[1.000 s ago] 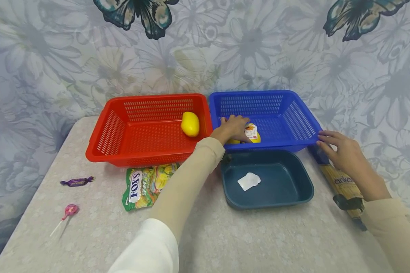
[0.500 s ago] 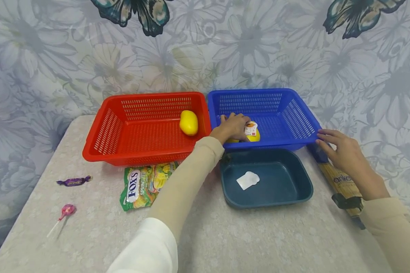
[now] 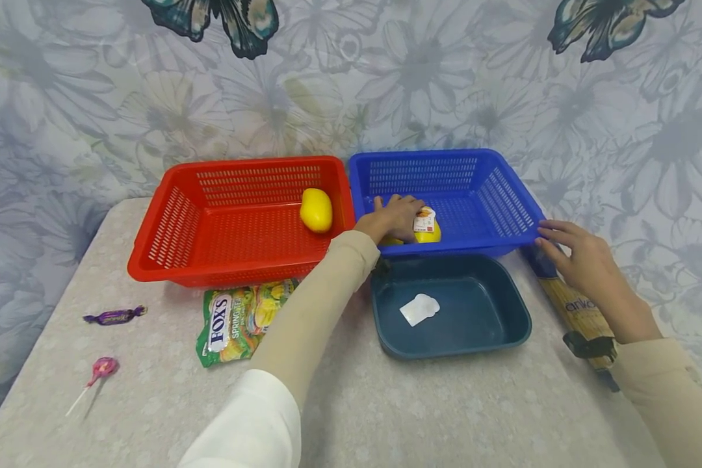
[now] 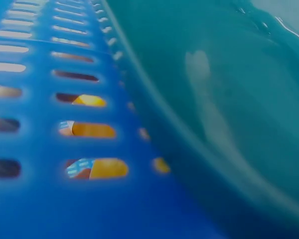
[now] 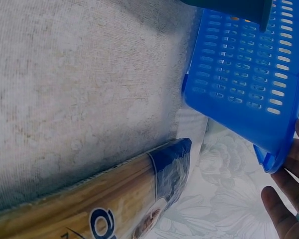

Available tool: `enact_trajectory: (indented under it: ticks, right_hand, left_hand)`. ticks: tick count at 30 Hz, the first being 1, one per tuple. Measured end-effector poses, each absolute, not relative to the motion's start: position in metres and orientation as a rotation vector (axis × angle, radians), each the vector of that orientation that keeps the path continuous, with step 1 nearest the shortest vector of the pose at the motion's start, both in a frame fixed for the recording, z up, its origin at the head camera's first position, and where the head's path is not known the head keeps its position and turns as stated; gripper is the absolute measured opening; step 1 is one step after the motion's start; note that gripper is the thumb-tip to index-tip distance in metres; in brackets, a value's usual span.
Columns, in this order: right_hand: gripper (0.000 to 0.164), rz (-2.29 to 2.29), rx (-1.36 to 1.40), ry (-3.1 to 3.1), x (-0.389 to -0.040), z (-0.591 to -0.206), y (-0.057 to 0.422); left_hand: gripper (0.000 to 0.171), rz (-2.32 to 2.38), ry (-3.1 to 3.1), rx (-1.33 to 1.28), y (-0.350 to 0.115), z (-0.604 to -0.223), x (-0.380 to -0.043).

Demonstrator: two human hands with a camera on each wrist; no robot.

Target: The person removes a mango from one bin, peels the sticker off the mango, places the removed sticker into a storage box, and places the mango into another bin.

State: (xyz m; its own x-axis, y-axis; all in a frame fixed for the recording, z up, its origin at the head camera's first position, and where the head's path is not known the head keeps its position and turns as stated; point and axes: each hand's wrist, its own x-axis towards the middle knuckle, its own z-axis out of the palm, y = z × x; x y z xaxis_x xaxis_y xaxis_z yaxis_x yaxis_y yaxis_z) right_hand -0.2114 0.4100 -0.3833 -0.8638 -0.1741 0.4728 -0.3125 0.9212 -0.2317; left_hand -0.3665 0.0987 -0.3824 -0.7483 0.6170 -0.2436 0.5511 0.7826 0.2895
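My left hand (image 3: 396, 218) reaches into the near left corner of the blue basket (image 3: 500, 246), its fingers curled down over yellow fruit. A yellow fruit (image 3: 431, 234) with a white printed label (image 3: 424, 220) shows beside the hand, and more yellow shows under the wrist. In the left wrist view, yellow fruit (image 4: 108, 168) is visible through the basket's slots; most of the grip is hidden. My right hand (image 3: 587, 263) touches the basket's near right corner with its fingertips; in the right wrist view the fingers (image 5: 289, 189) lie at the rim, rather straight.
A red basket (image 3: 152, 270) holds one yellow fruit (image 3: 316, 210). In front stand a dark teal tub (image 3: 474, 325) with a white paper piece (image 3: 419, 309), a green FOX'S candy bag (image 3: 228, 325), a purple wrapped candy (image 3: 115, 316) and a lollipop (image 3: 104, 367). A spaghetti pack (image 3: 579, 312) lies right.
The whole head view has shifted slightly, so the baskets sit a little further left. Both hands keep their places at the blue basket; the left-hand fingers have barely moved.
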Motion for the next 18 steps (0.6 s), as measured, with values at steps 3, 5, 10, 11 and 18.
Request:
enact_trajectory:
  ticks: [3,5,10,11,18]
  right_hand:
    - [0.026,0.421,0.34,-2.635,-0.2114,-0.3822,0.4092]
    - [0.026,0.424,0.331,-2.644,-0.2115,-0.3816,0.4091]
    - [0.027,0.428,0.329,-2.649,-0.2131,-0.3788,0.409]
    - [0.027,0.423,0.334,-2.65,-0.2134,-0.3786,0.4089]
    - [0.027,0.421,0.314,-2.665,-0.2107,-0.3799,0.4071]
  left_hand:
    - [0.086,0.3,2.699,0.916,0.0993,-0.3829,-0.3683]
    - [0.083,0.332,2.741,0.935,0.0996,-0.3823,-0.3699]
    - [0.09,0.408,2.793,0.92,0.098,-0.3776,-0.3733]
    - [0.094,0.397,2.78,0.907,0.0972,-0.3768,-0.3738]
    - [0.109,0.381,2.638,0.861,0.0929,-0.3738,-0.3757]
